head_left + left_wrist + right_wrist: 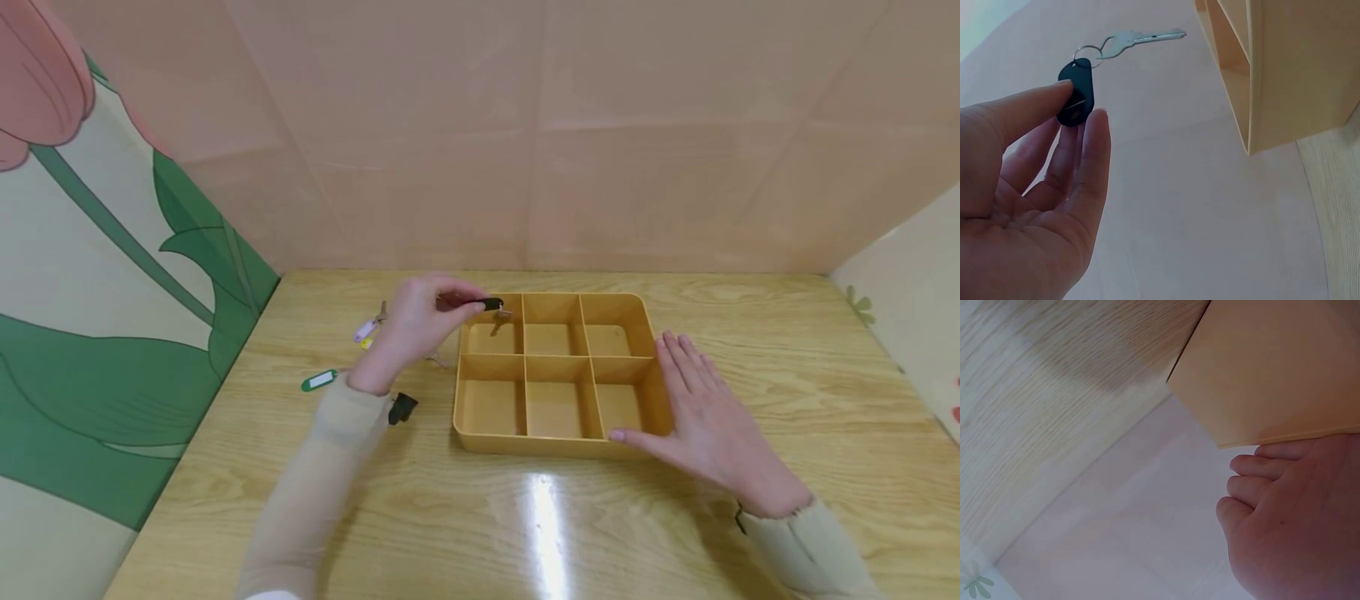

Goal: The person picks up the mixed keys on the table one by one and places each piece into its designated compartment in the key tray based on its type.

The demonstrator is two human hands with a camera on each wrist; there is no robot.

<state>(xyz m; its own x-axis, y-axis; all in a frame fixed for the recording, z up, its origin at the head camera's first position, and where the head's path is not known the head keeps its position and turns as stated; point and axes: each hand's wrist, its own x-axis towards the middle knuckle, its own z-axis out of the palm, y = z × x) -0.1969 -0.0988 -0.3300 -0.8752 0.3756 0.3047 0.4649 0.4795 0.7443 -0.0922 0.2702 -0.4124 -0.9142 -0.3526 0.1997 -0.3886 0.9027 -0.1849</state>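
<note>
1. Above the far-left compartment (487, 340) of the yellow tray (555, 447), my left hand (416, 325) pinches a black key tag (1084, 89), its key (1138, 39) hanging loose.
2. My right hand (705, 429) lies spread against the tray's right side, probably steadying it.
3. I judge this the placing step; the next move calls for lowering the key, then easing my pinch.
</note>
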